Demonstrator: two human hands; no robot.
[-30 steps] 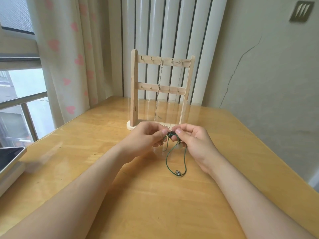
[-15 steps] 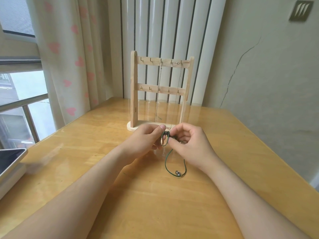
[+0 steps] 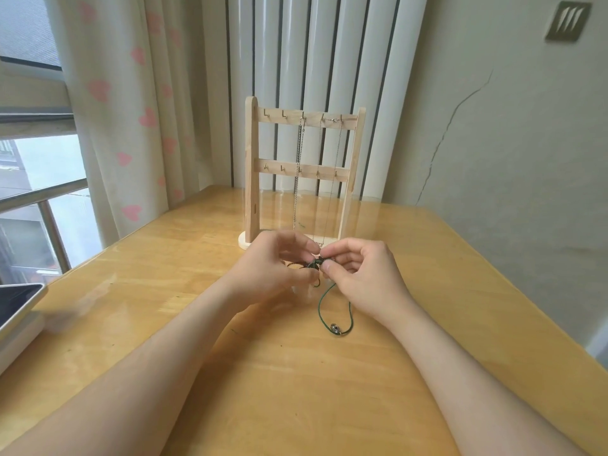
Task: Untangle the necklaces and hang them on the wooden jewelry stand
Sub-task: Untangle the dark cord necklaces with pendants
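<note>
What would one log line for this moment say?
step: untangling | left hand: pinches green cord necklace | right hand: pinches same tangle | wooden jewelry stand: chains hung

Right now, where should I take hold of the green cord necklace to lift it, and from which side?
Probably the bare green cord just above the bead, pinched from above: that loop trails loose onto the table with open space round it. The tangle higher up is already pinched between the left hand and right hand.
</note>
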